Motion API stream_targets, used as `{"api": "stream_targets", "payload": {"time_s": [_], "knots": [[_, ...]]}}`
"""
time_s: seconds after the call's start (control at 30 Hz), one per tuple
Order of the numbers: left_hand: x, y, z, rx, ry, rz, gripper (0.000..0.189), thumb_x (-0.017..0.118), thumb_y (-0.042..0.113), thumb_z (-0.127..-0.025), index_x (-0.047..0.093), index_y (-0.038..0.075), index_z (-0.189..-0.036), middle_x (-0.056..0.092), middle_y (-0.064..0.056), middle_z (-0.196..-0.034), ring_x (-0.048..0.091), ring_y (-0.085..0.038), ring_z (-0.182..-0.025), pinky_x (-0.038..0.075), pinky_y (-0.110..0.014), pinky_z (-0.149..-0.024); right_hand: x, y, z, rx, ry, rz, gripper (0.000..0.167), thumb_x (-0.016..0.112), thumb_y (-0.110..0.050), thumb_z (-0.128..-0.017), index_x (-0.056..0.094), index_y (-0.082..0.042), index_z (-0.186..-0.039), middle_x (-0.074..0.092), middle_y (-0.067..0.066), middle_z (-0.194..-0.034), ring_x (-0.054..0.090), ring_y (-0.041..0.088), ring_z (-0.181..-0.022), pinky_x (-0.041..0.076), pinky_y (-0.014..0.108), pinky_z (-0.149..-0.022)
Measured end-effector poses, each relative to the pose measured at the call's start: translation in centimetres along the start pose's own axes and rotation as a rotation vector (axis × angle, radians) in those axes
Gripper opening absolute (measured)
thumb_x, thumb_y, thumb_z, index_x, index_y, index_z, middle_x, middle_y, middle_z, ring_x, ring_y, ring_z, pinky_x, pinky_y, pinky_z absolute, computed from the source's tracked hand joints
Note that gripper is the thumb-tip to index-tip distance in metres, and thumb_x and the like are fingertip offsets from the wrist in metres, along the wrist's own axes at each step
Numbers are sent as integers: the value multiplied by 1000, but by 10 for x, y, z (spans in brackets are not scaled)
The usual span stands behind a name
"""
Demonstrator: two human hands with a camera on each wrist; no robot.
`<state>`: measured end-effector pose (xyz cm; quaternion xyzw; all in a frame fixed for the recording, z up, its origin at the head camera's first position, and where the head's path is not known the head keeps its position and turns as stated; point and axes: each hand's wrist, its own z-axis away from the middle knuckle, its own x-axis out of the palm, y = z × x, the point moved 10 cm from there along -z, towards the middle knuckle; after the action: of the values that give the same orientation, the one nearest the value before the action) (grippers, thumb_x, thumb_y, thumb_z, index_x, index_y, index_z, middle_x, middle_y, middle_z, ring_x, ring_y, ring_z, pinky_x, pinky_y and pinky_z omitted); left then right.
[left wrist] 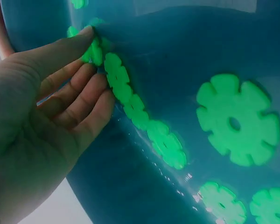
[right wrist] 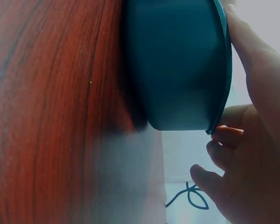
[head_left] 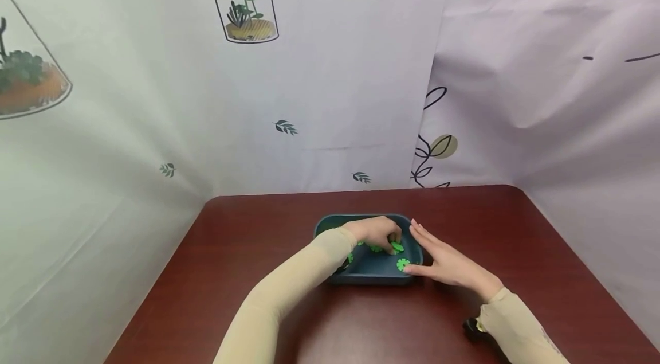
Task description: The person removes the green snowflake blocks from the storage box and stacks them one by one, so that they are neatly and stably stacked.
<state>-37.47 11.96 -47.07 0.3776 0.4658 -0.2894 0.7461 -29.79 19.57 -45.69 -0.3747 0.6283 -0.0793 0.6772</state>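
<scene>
Currently, green disc pinched by left grip inside blue tray, near other discs; tray edge touched by right grip, fingers spread.

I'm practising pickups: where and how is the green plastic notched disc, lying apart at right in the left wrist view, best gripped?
Probably pinch the disc by opposite outer edges, from above: it lies flat in the blue-green plastic tray with clearance, and its notches offer purchase.
</scene>
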Motion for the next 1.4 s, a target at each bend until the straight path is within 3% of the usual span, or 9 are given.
{"api": "stream_targets", "payload": {"time_s": [0.1,0.27,0.5,0.87,1.17,1.4], "knots": [[1,2,1,11,11,0,28,78,24,-90,72,11,-114,67,5,-95,59,-5,-81,49,-18,-72,3,-1,-1,0,-7,-7,104,69,-64,-86,22,-8,-161,12,14,-168,23,40,-149,34,61,-109],[1,0,0,25,18,18,34,78,31,-90,73,10,-117,69,5,-98,60,-3,-81,50,-17,-73,3,-2,-1,2,-6,-7,104,70,-62,-87,22,-7,-161,12,16,-167,23,42,-149,35,62,-108],[4,6,-4,39,0,-12,31,79,24,-90,71,10,-117,67,5,-97,59,-5,-82,49,-17,-74,2,1,1,9,-4,-12,104,70,-62,-86,22,-7,-161,12,16,-167,23,42,-149,34,62,-108],[4,13,-10,43,-7,-64,34,78,27,-91,70,10,-119,68,5,-99,59,-4,-81,48,-16,-73,3,2,0,18,-9,-28,105,72,-60,-86,22,-6,-160,10,16,-167,21,43,-149,33,62,-109],[3,14,-8,28,-1,-51,30,80,24,-89,70,11,-115,67,5,-95,60,-4,-80,49,-18,-71,4,2,-1,9,-10,-31,105,71,-61,-86,21,-6,-161,9,16,-168,21,42,-149,32,63,-110],[-1,13,-7,33,32,-59,24,77,18,-91,72,14,-115,69,6,-101,61,-4,-88,51,-18,-79,4,1,1,21,-9,-34,104,72,-56,-87,19,-6,-161,10,17,-167,21,44,-149,32,63,-109]]}}
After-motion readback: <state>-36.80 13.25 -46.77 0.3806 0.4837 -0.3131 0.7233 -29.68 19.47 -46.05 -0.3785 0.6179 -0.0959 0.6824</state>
